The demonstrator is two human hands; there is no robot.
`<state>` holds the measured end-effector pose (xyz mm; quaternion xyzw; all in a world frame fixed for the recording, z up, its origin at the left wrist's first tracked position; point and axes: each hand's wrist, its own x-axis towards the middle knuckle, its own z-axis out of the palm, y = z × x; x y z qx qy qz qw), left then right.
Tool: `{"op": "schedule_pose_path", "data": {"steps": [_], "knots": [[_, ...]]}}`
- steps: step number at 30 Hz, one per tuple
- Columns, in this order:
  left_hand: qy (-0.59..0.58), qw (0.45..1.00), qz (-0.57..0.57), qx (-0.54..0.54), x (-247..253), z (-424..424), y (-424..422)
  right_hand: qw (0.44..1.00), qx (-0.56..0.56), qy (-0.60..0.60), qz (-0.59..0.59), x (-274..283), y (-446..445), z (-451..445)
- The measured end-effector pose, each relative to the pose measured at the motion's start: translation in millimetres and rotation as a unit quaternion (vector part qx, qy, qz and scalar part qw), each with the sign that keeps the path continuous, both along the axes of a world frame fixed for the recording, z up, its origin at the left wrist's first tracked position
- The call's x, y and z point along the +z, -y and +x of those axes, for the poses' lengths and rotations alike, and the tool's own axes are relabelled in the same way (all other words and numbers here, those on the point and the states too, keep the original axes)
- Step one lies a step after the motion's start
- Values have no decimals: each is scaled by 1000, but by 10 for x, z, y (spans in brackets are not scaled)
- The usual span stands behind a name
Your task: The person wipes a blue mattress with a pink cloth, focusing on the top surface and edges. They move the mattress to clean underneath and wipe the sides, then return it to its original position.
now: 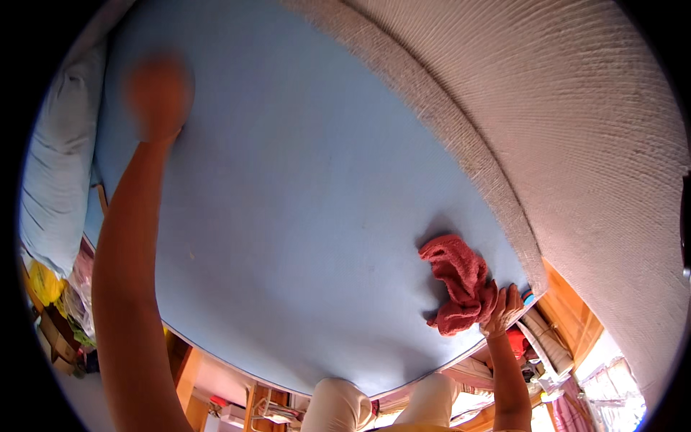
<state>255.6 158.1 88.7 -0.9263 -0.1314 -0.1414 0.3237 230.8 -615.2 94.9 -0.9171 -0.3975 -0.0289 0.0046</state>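
A light blue bed surface (280,178) fills the middle of the head view. On its right part lies a crumpled red terry cloth (461,289). My right hand (503,312) rests at the cloth's right side, near the edge of the bed; whether the fingers grip the cloth is not clear. My left hand (159,97) is blurred over the upper left of the blue surface, and its fingers cannot be made out.
A ribbed beige cover (572,135) borders the blue surface on the right. A light blue pillow (62,167) lies at the far left, with a yellow plastic bag (46,282) below it. A small blue round object (528,296) sits near my right hand.
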Motion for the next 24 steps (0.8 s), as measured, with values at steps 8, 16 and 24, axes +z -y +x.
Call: {"op": "schedule_pose_path", "data": {"steps": [8,16,24], "knots": [[32,984,-87,153,-67,70,66,999,-7,-5,-40,-45,124,-74],[167,939,-255,161,52,66,121,950,-230,-213,18,633,-593,-144],[197,950,-202,133,-442,11,-28,826,-404,-368,139,1098,-2360,-322]]}}
